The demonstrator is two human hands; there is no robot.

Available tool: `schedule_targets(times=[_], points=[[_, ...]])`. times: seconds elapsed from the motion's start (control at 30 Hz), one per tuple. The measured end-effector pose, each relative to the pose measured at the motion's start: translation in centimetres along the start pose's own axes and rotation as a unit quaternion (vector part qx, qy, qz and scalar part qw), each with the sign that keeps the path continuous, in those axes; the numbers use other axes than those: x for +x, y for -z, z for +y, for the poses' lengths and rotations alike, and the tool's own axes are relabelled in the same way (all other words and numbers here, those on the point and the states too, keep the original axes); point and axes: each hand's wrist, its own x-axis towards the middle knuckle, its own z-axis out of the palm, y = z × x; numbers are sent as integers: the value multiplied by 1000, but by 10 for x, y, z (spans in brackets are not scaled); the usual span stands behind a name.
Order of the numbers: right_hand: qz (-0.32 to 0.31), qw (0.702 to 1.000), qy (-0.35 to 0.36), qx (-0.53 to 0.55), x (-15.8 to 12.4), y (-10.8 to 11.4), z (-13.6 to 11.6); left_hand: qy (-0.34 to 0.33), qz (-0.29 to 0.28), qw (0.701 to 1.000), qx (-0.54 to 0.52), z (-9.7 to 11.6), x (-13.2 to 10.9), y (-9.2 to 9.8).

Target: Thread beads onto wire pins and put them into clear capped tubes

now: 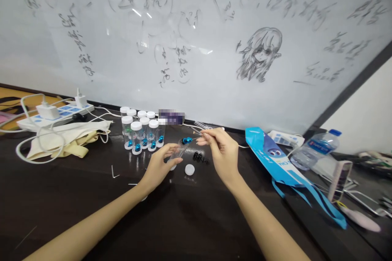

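My left hand (159, 167) is closed around a clear plastic tube (177, 153), tilted with its mouth toward my right hand. A shiny blue metal part (186, 140) with a dark end sits at that mouth; I cannot tell how far inside it is. My right hand (219, 149) pinches a thin metal tool (195, 138), whose tip reaches the blue part. Fingers hide most of the tool, so its kind is unclear. Below the hands lies a round white cap (190, 169), with several small black coiled pieces (200, 158) beside it.
Several white-capped tubes (136, 138) with blue parts inside stand left of my hands. An L-shaped hex key (114, 172) lies nearer me. Further left are a power strip (61, 113) and cream cloth bag (64, 140); rightward, a blue packet (275, 159) and water bottle (317, 149).
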Motion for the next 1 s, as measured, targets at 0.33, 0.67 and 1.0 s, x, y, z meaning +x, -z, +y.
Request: schedule_targets(times=[0.33, 0.67, 1.0], points=[[-102, 993, 18, -63, 0, 11, 3, 16, 18, 997, -78, 32, -8, 14], [-234, 956, 64, -165, 5, 21, -2, 134, -25, 972, -190, 40, -6, 20], [-311, 938, 64, -137, 2, 16, 0, 156, -53, 965, -203, 34, -6, 25]])
